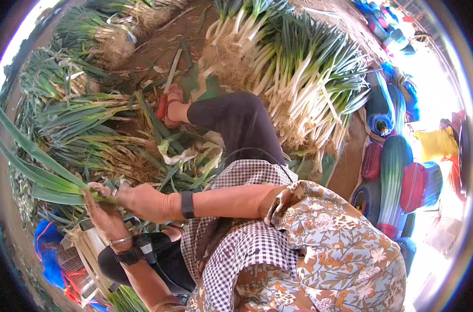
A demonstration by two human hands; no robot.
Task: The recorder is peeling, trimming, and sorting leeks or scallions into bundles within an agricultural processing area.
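A leek (pixel 52 179) with long, broad green leaves points to the upper left, its stem end covered by my hands. My left hand (pixel 105 216) is wrapped round the stalk from below, just under where the leaves fan out. Against it, my right hand (pixel 145 202) is closed on the same stalk. Whether the right fingers also hold something small cannot be made out. Under and beyond the hands lie bundles of leeks (pixel 85 119) with brown roots. Loose peeled leaves (pixel 187 153) lie by my leg.
A large heap of white-stemmed leeks (pixel 304 78) spreads beyond my knee. Wrapped bundles of leeks (pixel 395 177) with red and blue bands stand at the right. At the lower left are a crate (pixel 72 257), a blue bag (pixel 48 249) and cut white stalks (pixel 91 252).
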